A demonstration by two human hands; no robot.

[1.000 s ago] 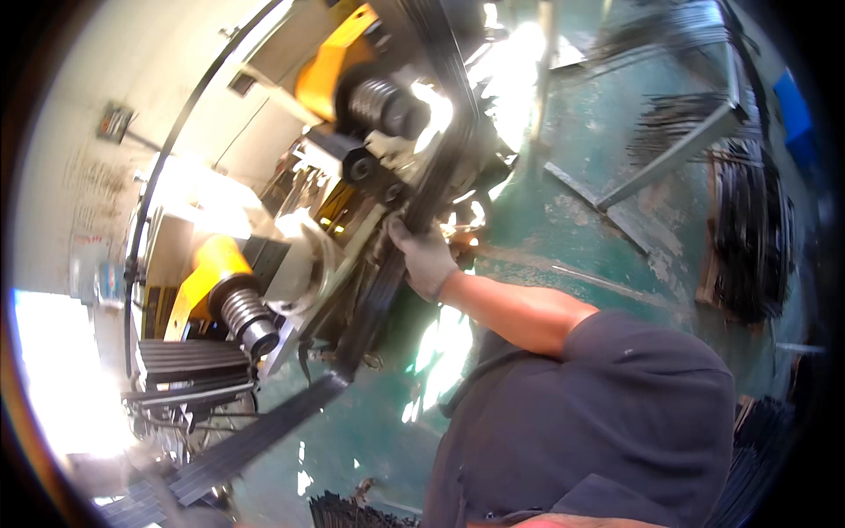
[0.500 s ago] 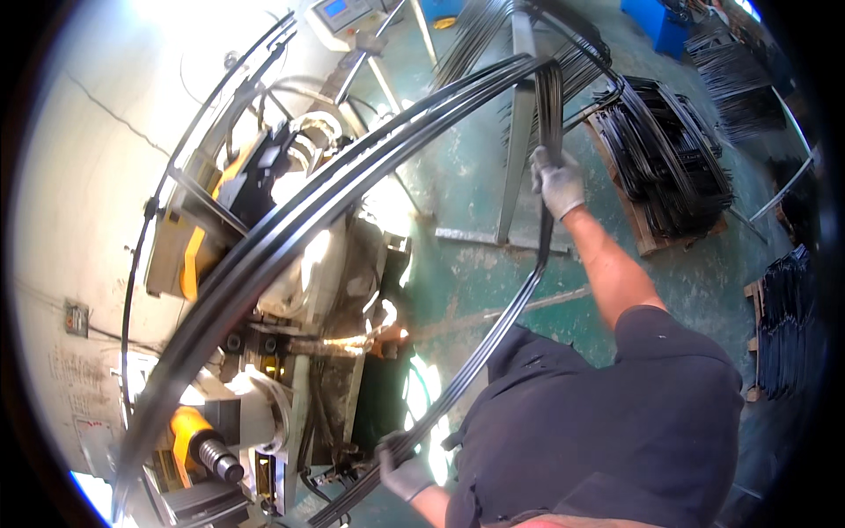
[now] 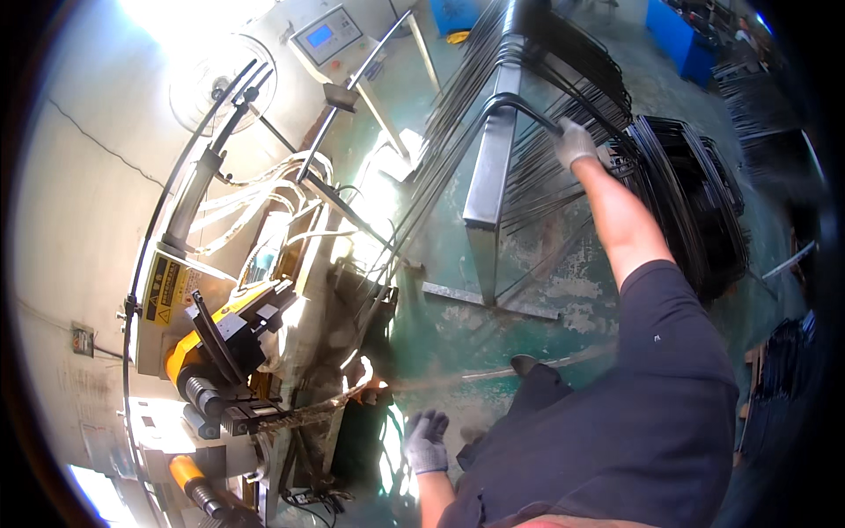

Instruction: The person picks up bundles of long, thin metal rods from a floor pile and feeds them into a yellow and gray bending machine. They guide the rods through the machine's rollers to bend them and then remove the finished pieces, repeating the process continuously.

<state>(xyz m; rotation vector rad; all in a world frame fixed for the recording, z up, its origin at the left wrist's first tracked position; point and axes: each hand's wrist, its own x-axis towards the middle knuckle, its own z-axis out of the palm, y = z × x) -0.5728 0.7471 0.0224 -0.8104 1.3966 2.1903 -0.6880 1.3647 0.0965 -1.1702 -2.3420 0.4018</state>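
My left hand (image 3: 427,444), in a grey work glove, is empty, with its fingers stretched out above the floor beside the machine. Farther off to the right, my gloved right hand (image 3: 576,145) is closed around the dark bent metal rods (image 3: 526,107), just right of a steel rack. These rods bend over the top of the rack's grey beam (image 3: 489,180), and their long legs slope down on its left. Behind them, many more thin black rods (image 3: 563,53) hang over the same beam. My right fingertips are partly hidden by the glove and rods.
Left stands a bending machine (image 3: 216,352) with yellow and black parts and loose pale hoses. A control box (image 3: 326,40) with a screen is at the back. The rack's foot bar (image 3: 488,301) crosses the floor. Stacked black frames (image 3: 691,194) stand right, a blue bin (image 3: 679,40) behind.
The rod bundle that arched across the view between both hands now hangs over the rack's beam. My left hand has let go of it. My right hand has moved slightly farther away and right.
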